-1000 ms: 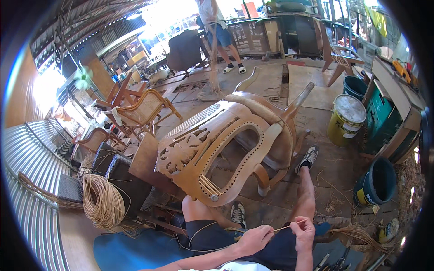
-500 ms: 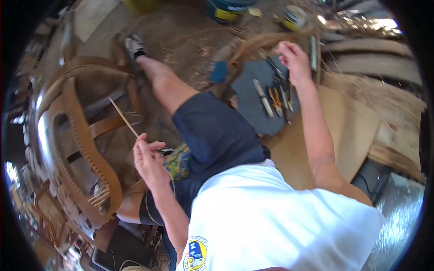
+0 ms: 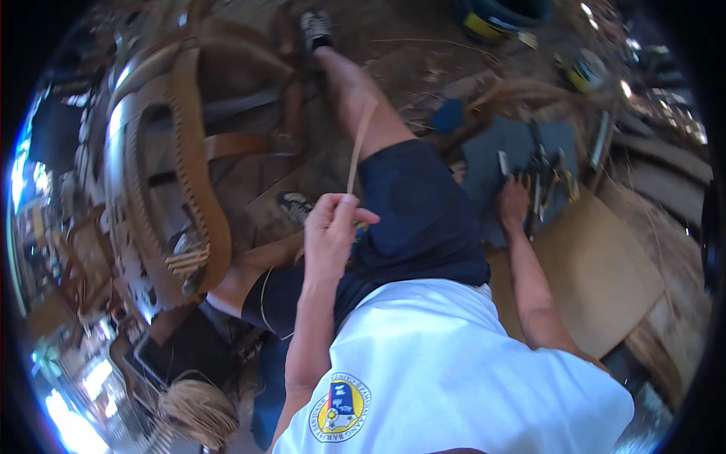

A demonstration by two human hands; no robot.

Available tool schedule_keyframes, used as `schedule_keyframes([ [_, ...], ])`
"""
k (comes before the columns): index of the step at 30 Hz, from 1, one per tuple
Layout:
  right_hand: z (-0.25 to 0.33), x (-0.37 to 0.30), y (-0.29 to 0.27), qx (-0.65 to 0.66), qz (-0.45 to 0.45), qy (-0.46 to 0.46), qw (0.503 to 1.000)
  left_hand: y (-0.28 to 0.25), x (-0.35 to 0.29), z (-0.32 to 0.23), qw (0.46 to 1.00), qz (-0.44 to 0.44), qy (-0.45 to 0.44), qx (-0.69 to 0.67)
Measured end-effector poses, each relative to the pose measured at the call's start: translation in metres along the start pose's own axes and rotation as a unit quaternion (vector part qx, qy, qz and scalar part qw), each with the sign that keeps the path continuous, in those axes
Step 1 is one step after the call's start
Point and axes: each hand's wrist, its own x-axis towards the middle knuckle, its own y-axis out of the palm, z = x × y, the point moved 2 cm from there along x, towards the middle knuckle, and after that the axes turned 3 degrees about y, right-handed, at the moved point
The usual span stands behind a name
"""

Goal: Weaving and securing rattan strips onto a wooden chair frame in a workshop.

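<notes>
My left hand (image 3: 330, 227) is closed in a pinch around the lower end of a thin pale rattan-like strip (image 3: 359, 147). The strip points up and away, over my bare leg. My right hand (image 3: 514, 204) is down among the tools on a dark grey mat (image 3: 480, 163). Its fingers close over the lower part of a flat, pale tool (image 3: 504, 162), whose upper end sticks out beyond them; the rest is hidden. Beside it lie yellow-handled pliers (image 3: 563, 181) and several dark, slim tools.
At left stands a wooden chair frame (image 3: 208, 219) with a row of holes and several pale strips (image 3: 189, 261) across one end. A coil of pale strands (image 3: 198, 412) lies lower left. A tan board (image 3: 590, 272) lies at right. A dark bucket (image 3: 503, 17) stands far off.
My right hand has come down from above the mat onto the tools. My left hand still holds the strip, now tipped more upright. The whole view has shifted, moving the chair rightward in the picture.
</notes>
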Motion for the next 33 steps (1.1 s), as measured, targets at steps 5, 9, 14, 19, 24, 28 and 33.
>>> schedule_keyframes([
  [5, -0.023, 0.006, -0.009, 0.321, -0.151, -0.046, 0.934, -0.003, 0.003, 0.002, 1.0, -0.001, -0.004, -0.016],
  [9, 0.069, -0.029, -0.153, 0.661, 0.238, 0.015, 0.711, -0.019, -0.003, -0.004, 1.0, -0.017, 0.002, 0.017],
  [14, 0.179, -0.083, -0.24, 0.676, 0.405, -0.136, 0.601, -0.027, -0.007, -0.006, 0.999, -0.017, 0.035, 0.028],
  [19, 0.25, -0.118, -0.227, 0.566, 0.576, -0.226, 0.545, -0.026, -0.02, -0.004, 0.999, 0.01, 0.042, -0.007],
  [24, 0.269, -0.112, -0.216, 0.56, 0.567, -0.21, 0.566, -0.046, -0.036, 0.01, 0.999, -0.021, 0.031, 0.024],
  [28, 0.266, -0.119, -0.214, 0.599, 0.608, -0.174, 0.491, -0.056, -0.041, 0.018, 0.997, -0.024, 0.056, 0.049],
  [33, 0.276, -0.147, -0.2, 0.538, 0.649, -0.167, 0.511, -0.056, -0.042, 0.013, 0.997, -0.034, 0.053, 0.04],
])
